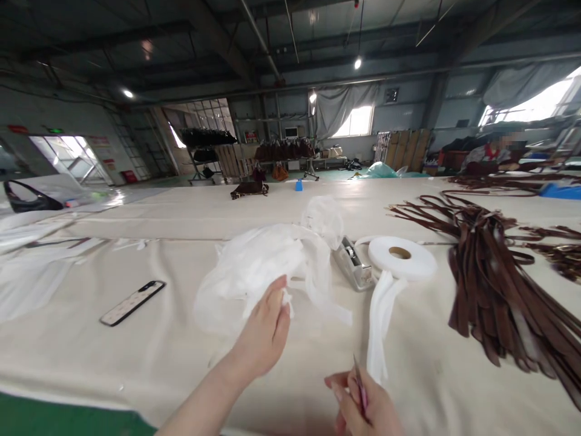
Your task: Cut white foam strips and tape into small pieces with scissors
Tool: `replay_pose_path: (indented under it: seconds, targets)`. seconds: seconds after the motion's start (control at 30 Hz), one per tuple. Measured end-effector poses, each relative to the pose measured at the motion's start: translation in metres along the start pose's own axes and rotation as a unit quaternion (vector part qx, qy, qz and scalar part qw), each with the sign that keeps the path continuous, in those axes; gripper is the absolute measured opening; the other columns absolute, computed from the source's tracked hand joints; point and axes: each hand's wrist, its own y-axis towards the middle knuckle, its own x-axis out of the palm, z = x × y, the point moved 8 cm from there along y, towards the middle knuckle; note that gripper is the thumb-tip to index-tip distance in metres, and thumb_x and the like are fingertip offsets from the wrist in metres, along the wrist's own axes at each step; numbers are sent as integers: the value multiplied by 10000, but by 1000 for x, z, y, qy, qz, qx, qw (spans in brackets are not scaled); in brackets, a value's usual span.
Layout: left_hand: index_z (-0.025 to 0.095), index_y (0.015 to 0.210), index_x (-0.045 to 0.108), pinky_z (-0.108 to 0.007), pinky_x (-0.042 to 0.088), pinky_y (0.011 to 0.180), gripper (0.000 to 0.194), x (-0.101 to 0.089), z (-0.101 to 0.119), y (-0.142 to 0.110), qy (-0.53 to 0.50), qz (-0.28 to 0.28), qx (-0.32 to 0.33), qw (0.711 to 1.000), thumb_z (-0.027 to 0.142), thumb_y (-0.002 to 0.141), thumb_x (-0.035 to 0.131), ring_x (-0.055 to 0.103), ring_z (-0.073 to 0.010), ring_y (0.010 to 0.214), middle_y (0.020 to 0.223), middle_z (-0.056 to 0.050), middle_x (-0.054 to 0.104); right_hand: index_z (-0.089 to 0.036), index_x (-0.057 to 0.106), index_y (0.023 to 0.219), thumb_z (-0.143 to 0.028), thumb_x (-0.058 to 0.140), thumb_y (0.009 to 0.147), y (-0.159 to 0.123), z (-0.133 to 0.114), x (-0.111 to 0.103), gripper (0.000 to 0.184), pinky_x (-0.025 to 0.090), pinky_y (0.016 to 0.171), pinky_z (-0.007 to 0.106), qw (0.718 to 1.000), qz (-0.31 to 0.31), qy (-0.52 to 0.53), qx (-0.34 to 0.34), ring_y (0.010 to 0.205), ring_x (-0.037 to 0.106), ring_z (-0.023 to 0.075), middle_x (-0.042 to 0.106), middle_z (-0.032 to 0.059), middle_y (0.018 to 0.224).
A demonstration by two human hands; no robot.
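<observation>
My left hand [267, 330] reaches to the near side of a crumpled, see-through white plastic bag [265, 257]. Its thumb and fingers are closed on a bit of white material at the bag's edge, partly hidden by the fingers. Lower and to the right, my right hand [365, 402] grips small scissors [360, 383] with a pinkish handle; their pointed blade sticks up past the fingers. White strips [380, 321] lie just beyond this hand. They lead toward a flat roll of white tape [423, 259] with a brown core. A grey tape dispenser [355, 266] stands between bag and roll.
A phone [133, 304] lies at left on the cream-covered table [172, 375]. Brown leather straps [492, 272] are heaped at right. Farther back are a small blue object [298, 185] and a dark brown item [249, 190]. A person [488, 156] sits at the far right.
</observation>
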Motion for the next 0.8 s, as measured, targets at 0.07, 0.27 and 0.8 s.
replay_pose_path:
  seconds: [0.07,0.27,0.8]
  targets:
    - [181,1383,382,-391,308,1142,444,24,12,-28,-168,-83,-22,982,362,986,297,410,-199,1339,1446,-119,435,-177,599,908,-625,454,854,-9,-6,-10,474,368,425,251,1000,9,12,-7,395,507,135,560,-24,490]
    - [162,1180,588,-391,432,984,465,118,33,-69,-445,-199,-169,857,493,852,575,578,-247,1111,1177,-105,631,-231,514,702,-532,638,740,-20,-5,-33,328,369,453,263,1000,25,-7,-10,442,446,134,501,-42,508]
    - [148,865,610,-245,396,617,410,168,59,-79,-361,-261,-139,885,549,782,598,527,-150,705,763,-10,594,-275,259,620,-496,665,666,-18,28,-88,465,359,382,247,977,200,49,49,380,378,96,375,-93,491]
